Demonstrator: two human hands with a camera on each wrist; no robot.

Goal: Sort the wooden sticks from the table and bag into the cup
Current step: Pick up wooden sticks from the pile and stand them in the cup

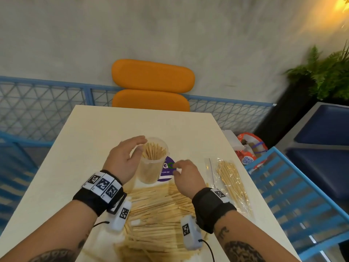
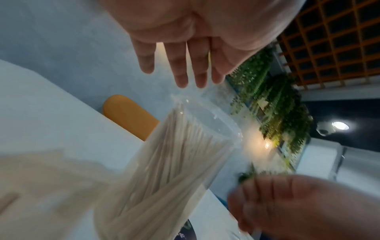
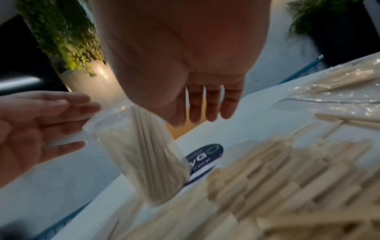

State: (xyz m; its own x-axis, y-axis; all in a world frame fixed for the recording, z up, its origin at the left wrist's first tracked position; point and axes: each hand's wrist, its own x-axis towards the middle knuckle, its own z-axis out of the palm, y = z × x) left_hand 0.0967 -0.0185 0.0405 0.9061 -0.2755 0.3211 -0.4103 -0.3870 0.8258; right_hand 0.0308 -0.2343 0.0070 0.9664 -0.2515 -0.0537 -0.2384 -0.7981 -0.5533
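A clear plastic cup [image 1: 153,161] stands upright on the pale table [image 1: 90,148], packed with thin wooden sticks [image 1: 154,152]. My left hand [image 1: 126,156] is beside the cup's left side, fingers straight and close to the rim; I cannot tell if they touch. My right hand [image 1: 184,173] hovers just right of the cup with fingers hanging loosely, nothing in them. In front of the cup, under both wrists, lies a big loose pile of sticks [image 1: 160,214]. To the right lies a clear bag [image 1: 231,183] holding more sticks. Wrist views show the cup [image 2: 174,162] [image 3: 144,154] and the empty right hand [image 3: 205,105].
A purple round sticker [image 1: 168,170] sits on the table behind the cup's right side. An orange chair [image 1: 153,86] stands at the far edge. A blue bench [image 1: 294,195] with plastic shopping bags [image 1: 249,148] flanks the right edge, and a potted plant [image 1: 324,72] stands beyond.
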